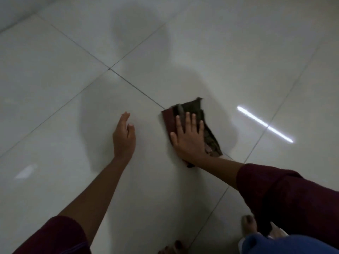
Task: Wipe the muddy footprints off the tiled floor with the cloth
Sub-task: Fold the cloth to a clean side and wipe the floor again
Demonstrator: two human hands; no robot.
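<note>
A dark cloth (192, 109), brown, green and red, lies crumpled on the pale tiled floor (64, 88) just right of centre. My right hand (189, 136) presses flat on it with fingers straight and spread. My left hand (123, 138) hovers or rests edge-on to the floor a short way left of the cloth, fingers relaxed, holding nothing. No muddy footprint shows plainly on the glossy tiles around the cloth.
Dark grout lines (135, 87) cross the floor diagonally and meet above left of my hands. A bright strip of reflected light (264, 123) lies right of the cloth. My bare toes (248, 224) and blue clothing (286, 244) show at the bottom right.
</note>
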